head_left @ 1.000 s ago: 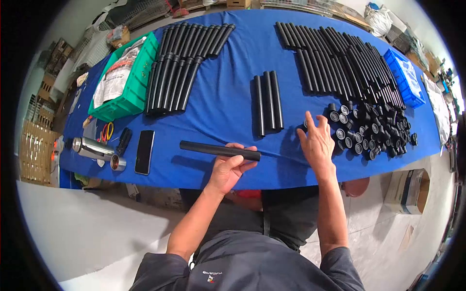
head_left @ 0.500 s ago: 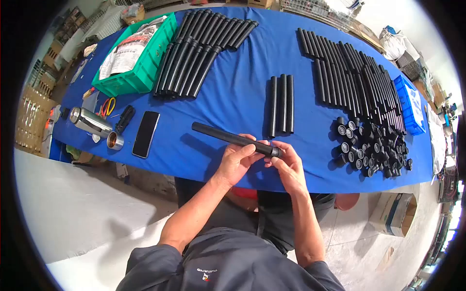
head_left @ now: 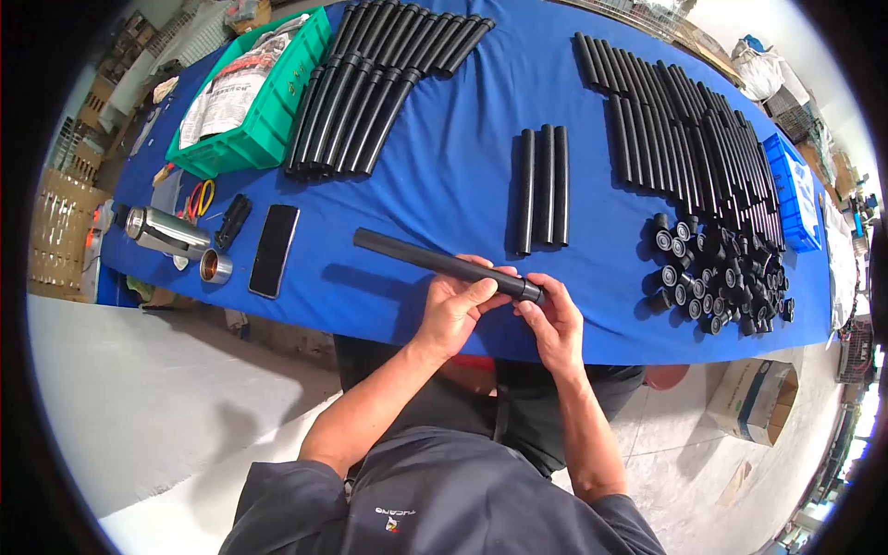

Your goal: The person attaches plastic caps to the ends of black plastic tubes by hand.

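A black tube slants across in front of me, above the blue cloth, its bare end pointing left. My left hand is wrapped round its right half, thumb on top. At the right end sits a black cap, which the fingers and thumb of my right hand pinch from the side. Just beyond the hands, three loose black tubes lie side by side. A heap of small black caps is to the right, below many rows of plain tubes.
Capped tubes are stacked at the back left, beside a green crate holding newspaper. Nearer lie a phone, a steel thermos, its cup and scissors. A blue basket stands at the right edge.
The view has shifted slightly. Both hands keep their hold on the tube and cap, with the right fingers a little differently placed on the cap. The surrounding piles look unchanged.
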